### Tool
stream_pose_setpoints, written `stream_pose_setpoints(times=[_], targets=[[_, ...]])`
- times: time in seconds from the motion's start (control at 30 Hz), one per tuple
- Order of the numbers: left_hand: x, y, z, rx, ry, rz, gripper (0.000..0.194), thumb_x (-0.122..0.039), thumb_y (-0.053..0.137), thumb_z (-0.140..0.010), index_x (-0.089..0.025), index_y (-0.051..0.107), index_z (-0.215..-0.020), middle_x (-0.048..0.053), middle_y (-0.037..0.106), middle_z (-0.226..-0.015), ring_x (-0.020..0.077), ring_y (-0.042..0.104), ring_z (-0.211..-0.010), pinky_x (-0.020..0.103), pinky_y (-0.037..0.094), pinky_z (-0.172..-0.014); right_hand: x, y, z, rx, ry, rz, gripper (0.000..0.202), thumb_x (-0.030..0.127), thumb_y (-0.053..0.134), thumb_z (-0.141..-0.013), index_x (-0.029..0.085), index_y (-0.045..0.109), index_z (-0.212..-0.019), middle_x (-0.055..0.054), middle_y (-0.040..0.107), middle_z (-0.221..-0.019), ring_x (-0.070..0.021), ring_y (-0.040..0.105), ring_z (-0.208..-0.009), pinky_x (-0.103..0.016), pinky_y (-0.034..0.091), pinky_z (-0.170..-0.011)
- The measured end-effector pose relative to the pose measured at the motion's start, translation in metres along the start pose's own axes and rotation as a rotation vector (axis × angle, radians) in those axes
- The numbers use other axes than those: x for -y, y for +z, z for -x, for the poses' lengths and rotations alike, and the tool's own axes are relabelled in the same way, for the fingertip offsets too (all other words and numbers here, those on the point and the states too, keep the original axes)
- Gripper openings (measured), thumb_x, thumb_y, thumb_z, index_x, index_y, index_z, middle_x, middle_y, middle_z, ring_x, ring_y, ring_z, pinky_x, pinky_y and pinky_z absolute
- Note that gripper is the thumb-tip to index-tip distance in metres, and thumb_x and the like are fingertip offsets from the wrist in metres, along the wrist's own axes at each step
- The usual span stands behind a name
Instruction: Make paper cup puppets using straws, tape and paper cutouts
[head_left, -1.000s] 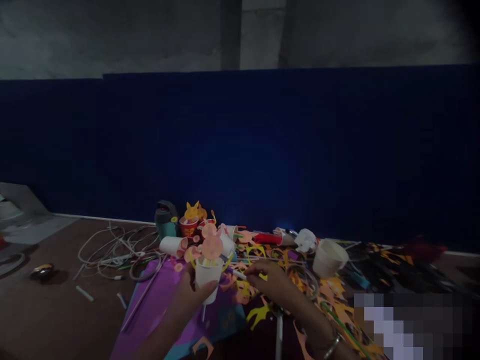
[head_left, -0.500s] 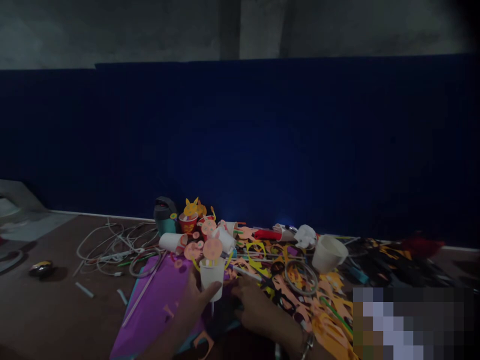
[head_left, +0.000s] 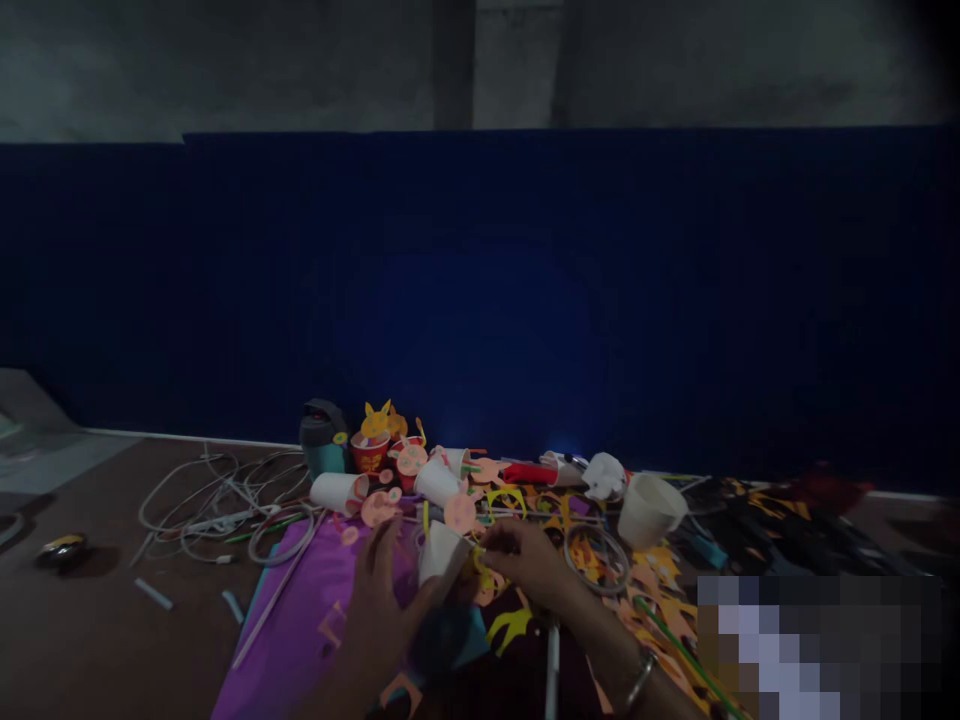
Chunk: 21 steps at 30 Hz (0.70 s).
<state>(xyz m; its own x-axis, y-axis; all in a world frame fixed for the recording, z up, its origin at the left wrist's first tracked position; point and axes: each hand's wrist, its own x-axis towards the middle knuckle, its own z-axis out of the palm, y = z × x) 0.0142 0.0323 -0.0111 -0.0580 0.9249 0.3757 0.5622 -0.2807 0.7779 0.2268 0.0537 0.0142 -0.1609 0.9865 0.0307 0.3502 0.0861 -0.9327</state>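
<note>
A white paper cup (head_left: 441, 556) with a round pink paper face (head_left: 460, 513) at its rim is tilted to the right between my hands. My left hand (head_left: 386, 605) has its thumb against the cup's lower side, its other fingers raised to the left. On the cup's right, the fingertips of my right hand (head_left: 529, 562) are pinched together at a curled yellow paper strip (head_left: 480, 562). Below them lie a yellow paper cutout (head_left: 510, 630) and a purple sheet (head_left: 300, 610).
White cables (head_left: 202, 510) and a computer mouse (head_left: 63, 550) are at the left. Behind my hands stand a teal bottle (head_left: 324, 440) and red cups (head_left: 370, 453) with paper figures. A white mug (head_left: 651, 510) and orange paper scraps (head_left: 660, 600) lie right; a blue partition (head_left: 480, 300) rises behind.
The cup has gone from upright to tilted right. My right hand has risen to its side, and my left fingers have spread upward. A yellow cutout now shows below my hands.
</note>
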Motion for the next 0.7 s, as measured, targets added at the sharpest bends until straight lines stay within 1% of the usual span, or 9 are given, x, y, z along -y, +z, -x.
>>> stream_pose_setpoints(times=[0.03,0.1,0.2,0.3,0.4,0.47,0.53,0.63,0.7], targets=[[-0.006,-0.002,0.000,-0.016,0.094,-0.020,0.054,-0.034,0.061,-0.075,-0.021,0.046,-0.126,0.010,0.044,-0.133,0.0310,0.035,-0.126,0.045,0.028,-0.106,0.002,-0.002,-0.001,-0.010,0.001,-0.064,0.013,0.015,0.059,-0.065,0.015,0.062,-0.078,0.001,0.064,-0.068,-0.0133,0.058,-0.066,-0.023,0.044,-0.061],[-0.017,-0.003,0.000,0.084,0.316,-0.117,0.039,-0.030,0.061,-0.077,-0.025,0.057,-0.115,0.008,0.056,-0.121,0.0296,0.045,-0.116,0.043,0.033,-0.101,0.007,-0.004,0.001,-0.014,0.012,-0.150,0.018,0.015,0.060,-0.063,0.015,0.060,-0.081,0.002,0.062,-0.065,-0.0124,0.057,-0.063,-0.022,0.043,-0.057],[-0.030,0.005,-0.001,0.265,0.518,-0.184,0.042,-0.028,0.059,-0.079,-0.028,0.053,-0.121,0.007,0.060,-0.116,0.0262,0.051,-0.109,0.042,0.038,-0.096,0.017,0.000,0.009,-0.011,0.023,-0.167,0.023,0.012,0.059,-0.062,0.016,0.058,-0.085,0.003,0.060,-0.064,-0.0115,0.056,-0.060,-0.020,0.041,-0.054],[-0.041,0.018,-0.006,0.354,0.557,-0.148,0.031,-0.023,0.055,-0.082,-0.023,0.057,-0.113,0.008,0.064,-0.105,0.0237,0.056,-0.097,0.038,0.045,-0.086,0.028,0.001,0.018,-0.053,0.011,-0.064,0.026,0.012,0.057,-0.063,0.017,0.058,-0.089,0.003,0.061,-0.066,-0.0114,0.056,-0.060,-0.020,0.040,-0.053],[-0.055,0.031,-0.015,0.351,0.493,-0.070,0.019,-0.015,0.049,-0.083,-0.020,0.064,-0.094,0.008,0.066,-0.091,0.0223,0.059,-0.086,0.036,0.047,-0.077,0.036,-0.011,0.021,-0.090,-0.053,0.050,0.028,0.011,0.056,-0.065,0.017,0.060,-0.092,0.001,0.064,-0.070,-0.0125,0.058,-0.064,-0.021,0.042,-0.056],[-0.064,0.039,-0.021,0.338,0.389,0.023,0.017,-0.018,0.052,-0.082,-0.020,0.066,-0.090,0.008,0.066,-0.088,0.0221,0.060,-0.083,0.035,0.046,-0.075,0.036,-0.029,0.020,-0.087,-0.101,0.102,0.027,0.013,0.054,-0.069,0.018,0.061,-0.094,-0.001,0.066,-0.076,-0.0137,0.061,-0.069,-0.022,0.044,-0.061],[-0.071,0.046,-0.026,0.359,0.175,0.199,0.015,-0.023,0.056,-0.079,-0.020,0.067,-0.089,0.008,0.067,-0.084,0.0209,0.061,-0.078,0.033,0.047,-0.072,0.031,-0.053,0.018,-0.098,-0.103,0.219,0.022,0.016,0.052,-0.073,0.018,0.063,-0.092,-0.003,0.068,-0.079,-0.0149,0.062,-0.072,-0.023,0.045,-0.063],[-0.079,0.055,-0.031,0.452,-0.367,0.683,0.020,-0.027,0.061,-0.074,-0.018,0.066,-0.091,0.005,0.067,-0.078,0.0161,0.063,-0.067,0.027,0.049,-0.063,0.013,-0.085,0.016,-0.168,0.061,0.732,0.018,0.015,0.048,-0.074,0.019,0.065,-0.073,-0.005,0.068,-0.075,-0.0194,0.063,-0.073,-0.029,0.045,-0.066],[-0.083,0.058,-0.031,0.448,-0.711,0.969,0.019,-0.023,0.061,-0.073,-0.017,0.064,-0.091,0.004,0.066,-0.076,0.0121,0.063,-0.063,0.022,0.049,-0.059,-0.003,-0.094,0.016,-0.179,0.153,0.819,0.013,0.009,0.052,-0.065,0.016,0.062,-0.060,-0.011,0.067,-0.068,-0.0267,0.064,-0.070,-0.036,0.045,-0.062]])
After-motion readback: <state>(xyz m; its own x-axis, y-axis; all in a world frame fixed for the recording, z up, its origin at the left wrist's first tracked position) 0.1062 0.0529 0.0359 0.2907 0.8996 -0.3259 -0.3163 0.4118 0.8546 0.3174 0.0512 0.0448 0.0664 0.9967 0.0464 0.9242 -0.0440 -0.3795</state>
